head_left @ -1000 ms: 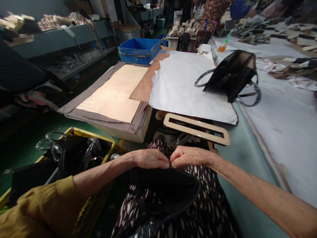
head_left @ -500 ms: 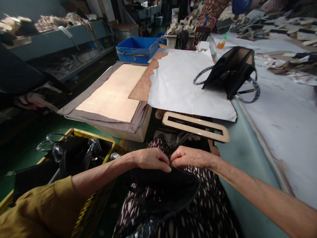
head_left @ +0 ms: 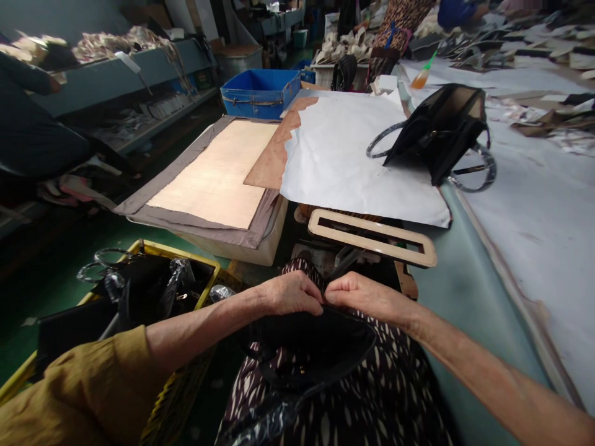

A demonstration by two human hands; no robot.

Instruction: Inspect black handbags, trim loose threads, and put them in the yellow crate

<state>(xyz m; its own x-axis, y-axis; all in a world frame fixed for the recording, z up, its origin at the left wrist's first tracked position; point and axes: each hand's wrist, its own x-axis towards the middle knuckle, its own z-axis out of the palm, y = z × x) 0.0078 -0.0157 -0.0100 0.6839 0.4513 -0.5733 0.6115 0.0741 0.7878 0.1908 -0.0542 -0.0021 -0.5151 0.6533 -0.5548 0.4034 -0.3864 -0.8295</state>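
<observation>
While L hand [head_left: 295, 292] & R hand [head_left: 357, 294] pinch narrow, nearly touching, at the far rim of the black bag [head_left: 332, 344] lying open on the patterned lap [head_left: 395, 378], it's prob. best to hold that edge taut btwn them w/ even, light tension.

Lighting's pretty uneven here. The pale board [head_left: 214, 173] is catching the most light and practically glowing, while the white sheet [head_left: 344, 148] is bouncing back a cooler grey-white. The green floor [head_left: 88, 229] is sinking into shadow, and the open black bag [head_left: 325, 341] is swallowing nearly all its inside detail. On the table, a plastic-wrapped handle [head_left: 491, 170] is throwing small glints. The left hand [head_left: 295, 292] and right hand [head_left: 357, 294] are looking reasonably clear, but the wide lens is stretching the mustard sleeve [head_left: 83, 384], and the far background is going soft and murky.
</observation>
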